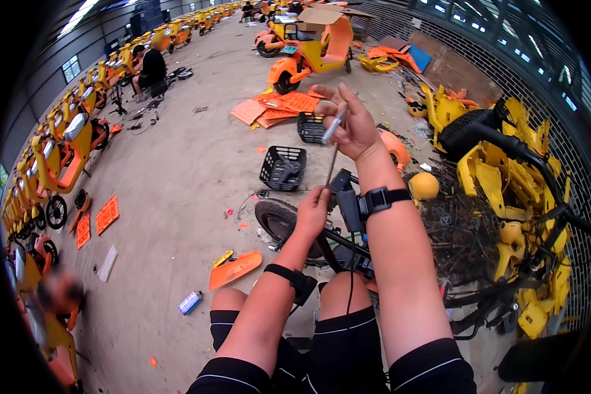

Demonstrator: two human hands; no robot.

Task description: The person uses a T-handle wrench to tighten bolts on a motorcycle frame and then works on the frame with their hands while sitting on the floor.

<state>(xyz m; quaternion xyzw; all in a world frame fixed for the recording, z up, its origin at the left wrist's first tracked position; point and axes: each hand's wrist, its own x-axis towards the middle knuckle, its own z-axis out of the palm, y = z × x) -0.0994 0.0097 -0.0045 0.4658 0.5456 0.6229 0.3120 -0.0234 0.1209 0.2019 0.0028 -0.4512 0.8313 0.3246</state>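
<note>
My right hand (351, 125) is raised in front of me, its fingers curled round the silver crosswise top of a thin metal rod tool (332, 163). Lower down, my left hand (313, 209) pinches the rod's other end. Whether the tool has a bit at its tip is hidden by my fingers. Just below my hands are a black-tyred wheel (276, 222) and dark frame parts, partly covered by my arms. Black straps with buckles circle both forearms. A black plastic basket (284, 168) lies on the floor beyond my left hand.
Yellow scooter panels (505, 177) and tangled black parts are heaped at right. Ahead stand an orange-yellow scooter (315, 52) and orange panels (276, 108). An orange fender piece (236, 269) and a spray can (190, 303) lie at left. Scooters line the left wall; another person (152, 67) sits nearby.
</note>
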